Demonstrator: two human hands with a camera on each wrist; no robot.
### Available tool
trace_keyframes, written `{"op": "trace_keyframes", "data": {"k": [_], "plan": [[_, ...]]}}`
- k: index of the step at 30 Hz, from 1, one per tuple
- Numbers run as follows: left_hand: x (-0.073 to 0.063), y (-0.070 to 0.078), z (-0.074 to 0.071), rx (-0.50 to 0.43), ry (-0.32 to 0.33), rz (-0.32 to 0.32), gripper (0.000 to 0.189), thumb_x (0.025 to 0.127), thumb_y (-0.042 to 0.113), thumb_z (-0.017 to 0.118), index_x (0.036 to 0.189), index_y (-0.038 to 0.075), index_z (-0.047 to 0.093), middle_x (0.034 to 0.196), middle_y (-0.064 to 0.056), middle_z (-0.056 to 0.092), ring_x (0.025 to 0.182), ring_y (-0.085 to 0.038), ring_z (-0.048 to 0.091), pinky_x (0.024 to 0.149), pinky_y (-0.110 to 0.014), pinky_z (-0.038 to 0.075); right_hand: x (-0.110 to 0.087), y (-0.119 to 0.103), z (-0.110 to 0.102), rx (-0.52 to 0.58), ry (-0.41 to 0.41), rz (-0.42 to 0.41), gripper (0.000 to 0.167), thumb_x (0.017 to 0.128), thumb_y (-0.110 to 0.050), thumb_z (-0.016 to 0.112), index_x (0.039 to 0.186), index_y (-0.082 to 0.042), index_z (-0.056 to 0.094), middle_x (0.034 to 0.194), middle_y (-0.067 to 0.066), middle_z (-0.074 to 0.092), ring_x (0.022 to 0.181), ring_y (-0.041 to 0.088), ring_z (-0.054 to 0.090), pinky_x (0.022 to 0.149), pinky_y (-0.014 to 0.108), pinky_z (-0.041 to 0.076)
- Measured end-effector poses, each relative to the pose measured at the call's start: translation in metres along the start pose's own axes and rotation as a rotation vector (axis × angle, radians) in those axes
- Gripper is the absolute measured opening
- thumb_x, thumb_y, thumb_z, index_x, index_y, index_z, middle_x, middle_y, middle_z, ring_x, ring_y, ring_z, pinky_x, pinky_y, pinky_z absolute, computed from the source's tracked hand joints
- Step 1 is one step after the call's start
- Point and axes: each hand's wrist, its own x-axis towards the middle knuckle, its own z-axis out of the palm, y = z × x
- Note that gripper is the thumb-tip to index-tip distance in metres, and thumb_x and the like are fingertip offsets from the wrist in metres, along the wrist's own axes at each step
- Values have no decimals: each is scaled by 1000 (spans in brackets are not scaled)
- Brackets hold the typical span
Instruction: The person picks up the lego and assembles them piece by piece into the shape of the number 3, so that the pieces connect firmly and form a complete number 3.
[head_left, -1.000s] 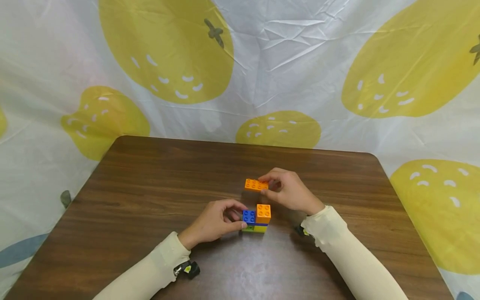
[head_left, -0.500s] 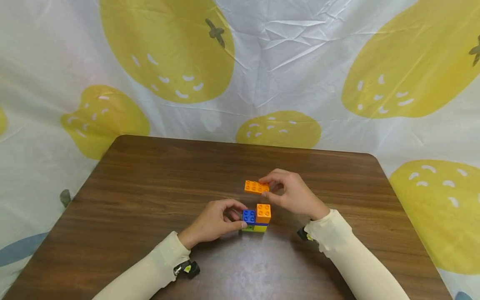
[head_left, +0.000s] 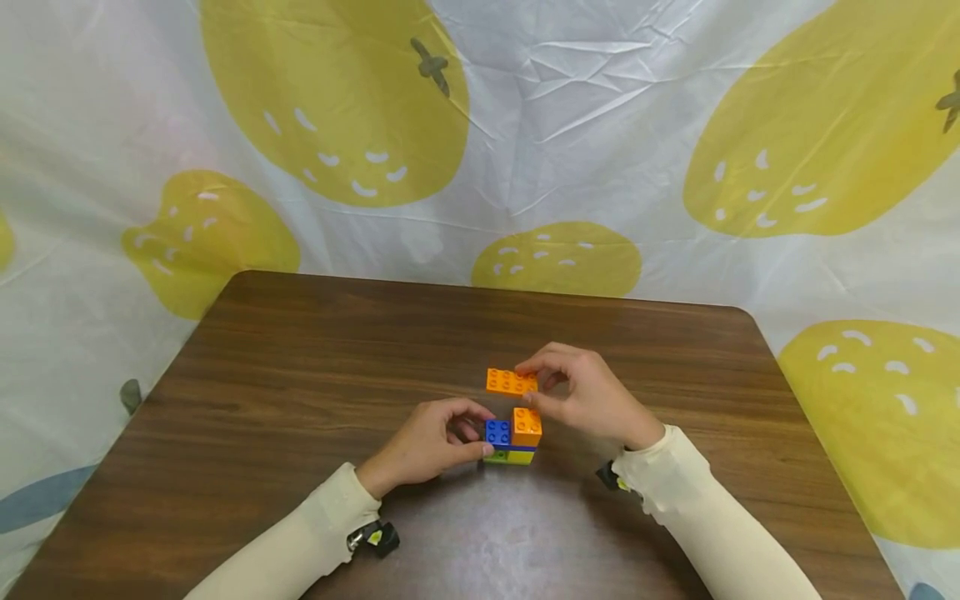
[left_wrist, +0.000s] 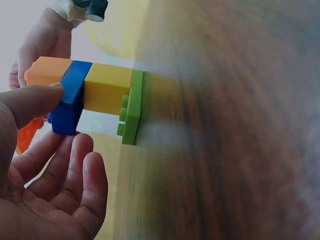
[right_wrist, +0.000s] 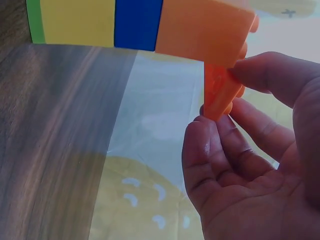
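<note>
My left hand (head_left: 427, 442) pinches the blue brick (left_wrist: 70, 107) of a small toy-brick stack, thumb on one side and fingertips on the other. Below the blue brick come a yellow brick (left_wrist: 107, 89) and a thin green plate (left_wrist: 133, 112) at the bottom. A square orange brick (head_left: 527, 427) tops the right half, so the blue studs on the left stay bare. Between thumb and fingers, my right hand (head_left: 592, 396) holds a flat orange brick (head_left: 502, 381) by its right end. In the head view it appears just behind the stack, studs up.
The stack stands on a dark wooden table (head_left: 337, 350) with rounded far corners. A white curtain (head_left: 510, 133) printed with yellow fruit hangs behind the table's far edge. Each wrist carries a small black camera, such as the left wrist camera (head_left: 386, 540).
The right hand has drawn the flat orange brick a little nearer the stack, down in the head view. The left hand and the stack have stayed in place.
</note>
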Motion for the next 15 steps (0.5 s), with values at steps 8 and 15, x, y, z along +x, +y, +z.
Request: {"op": "trace_keyframes", "data": {"k": [8,15], "plan": [[-1,2,0,-3,6,-10,38,93,23,83,126,8,72,117,-8,76,91,-13,72,77,-22,61,-6,-7,0,-2,6,-36,32,86,-14,87,117,-14,77,111,-5,74,88,8,68,81,30,62],[-1,2,1,-4,10,-9,39,93,22,83,127,7,71,121,-8,76,92,-13,72,77,-23,61,-11,-10,0,-27,15,-75,32,86,-13,87,116,-15,77,111,-5,74,89,9,67,81,29,61]]}}
